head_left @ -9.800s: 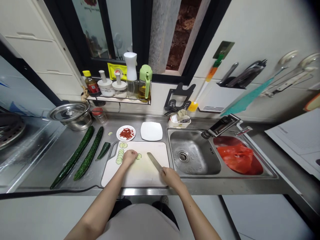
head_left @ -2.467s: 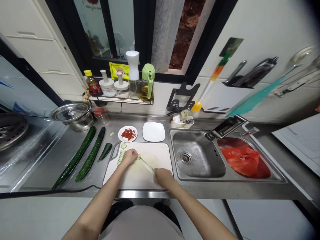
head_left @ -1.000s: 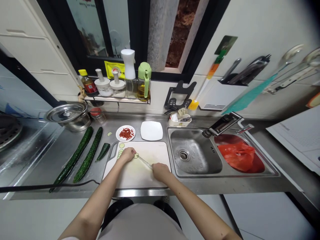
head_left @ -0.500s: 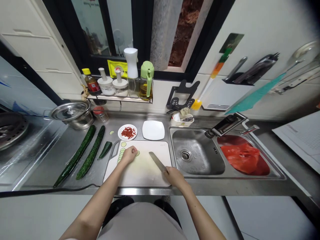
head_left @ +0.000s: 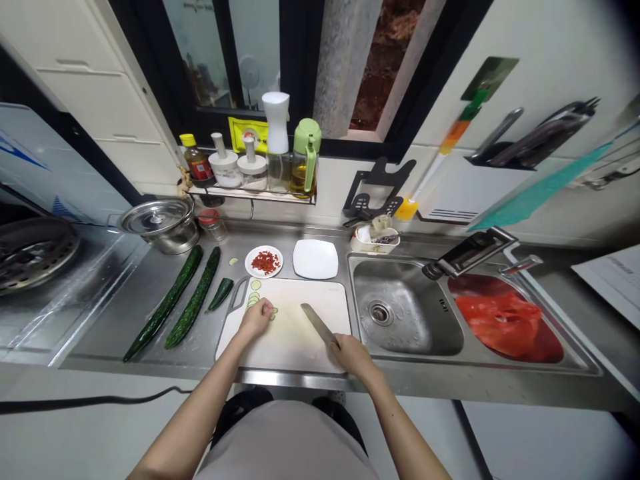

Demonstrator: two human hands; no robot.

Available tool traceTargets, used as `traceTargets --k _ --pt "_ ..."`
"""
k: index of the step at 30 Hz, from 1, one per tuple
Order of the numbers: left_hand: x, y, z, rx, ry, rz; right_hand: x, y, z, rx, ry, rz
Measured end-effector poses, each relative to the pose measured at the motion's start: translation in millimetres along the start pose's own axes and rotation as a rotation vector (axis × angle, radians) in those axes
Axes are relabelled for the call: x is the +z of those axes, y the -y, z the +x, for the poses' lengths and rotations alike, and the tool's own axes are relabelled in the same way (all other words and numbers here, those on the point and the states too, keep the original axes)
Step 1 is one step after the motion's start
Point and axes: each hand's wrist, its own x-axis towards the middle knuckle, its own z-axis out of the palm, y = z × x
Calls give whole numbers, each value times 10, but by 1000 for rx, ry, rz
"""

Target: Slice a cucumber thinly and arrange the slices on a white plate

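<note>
My right hand [head_left: 351, 353] is closed around the handle of a kitchen knife [head_left: 317, 322], whose blade points up and left over the white cutting board [head_left: 295, 359]. Toward the board's left side, my left hand [head_left: 257, 318] is closed, with a thin cucumber slice [head_left: 274, 313] at its fingertips. Several overlapping cucumber slices [head_left: 253, 299] lie just beyond that hand, partly hidden by it. One separate round slice [head_left: 256, 285] rests near the board's top left corner. Left of the board are two long whole cucumbers [head_left: 167, 300] [head_left: 195, 303] and a short cut piece [head_left: 220, 295].
Behind the board stand a small plate of red pieces [head_left: 265, 262] and a white square plate [head_left: 315, 259]. The sink [head_left: 407, 313] is on the right, with a red plastic bag [head_left: 500, 323] beyond. A lidded steel pot [head_left: 170, 233] and a condiment shelf [head_left: 260, 192] are at the back.
My view has shifted, so the counter appears farther right. The left hand's slice now looks more tilted, and the hand sits closer to the row of slices. The knife stays about where it was.
</note>
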Motion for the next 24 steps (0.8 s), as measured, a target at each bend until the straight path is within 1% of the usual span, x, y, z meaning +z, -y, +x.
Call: traceTargets --k 3,6,9,14,19,24 --pt "-40 26 -117 -28 18 48 13 30 25 -18 3 -13" --pt "-84 84 -206 -85 24 83 11 65 43 -37 11 -23" --pt "-151 163 -260 -135 2 132 -5 101 51 -42 26 -28" --pt "-259 269 -299 -157 -76 222 -25 140 53 -37 36 -30" --pt "-326 309 -311 -171 -84 272 -19 152 43 -33 34 -22" --pt "-385 279 -340 -233 -94 367 -7 150 31 -36 27 -29"
